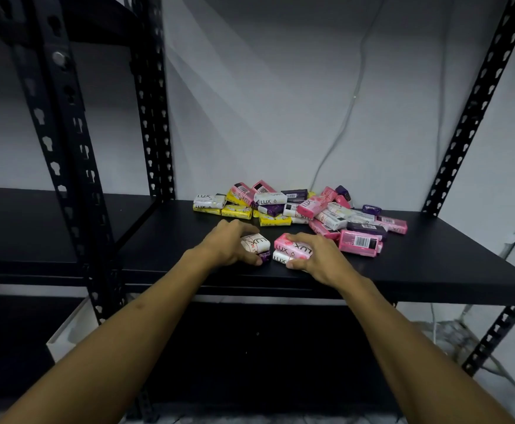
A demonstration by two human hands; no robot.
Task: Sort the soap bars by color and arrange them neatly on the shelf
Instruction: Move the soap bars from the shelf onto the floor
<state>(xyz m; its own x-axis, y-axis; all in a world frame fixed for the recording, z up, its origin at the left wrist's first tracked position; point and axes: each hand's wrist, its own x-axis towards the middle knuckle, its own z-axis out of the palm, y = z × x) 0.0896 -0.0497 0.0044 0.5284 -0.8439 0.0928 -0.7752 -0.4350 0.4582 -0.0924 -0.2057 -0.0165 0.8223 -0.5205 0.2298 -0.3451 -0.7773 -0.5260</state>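
The left hand (231,241) curls its fingers over a white soap bar (255,243), fingertips on the far edge and the thumb low at the near side, gripping it. That white bar sits on top of a purple soap bar (264,256), of which only a corner shows under the thumb. Just beside it, the right hand (317,255) grips a pink soap bar (291,246), fingers bent along its far edge and the thumb pressed against the near side of a second white bar (280,257) lying beneath the pink one. Both small stacks rest near the front edge of the black shelf (433,270), close together but apart. Behind them, toward the wall, lies a loose pile of soap bars (299,206): yellow ones at the left, white and purple in the middle, pink mostly at the right. Black perforated uprights (66,154) frame the shelf.
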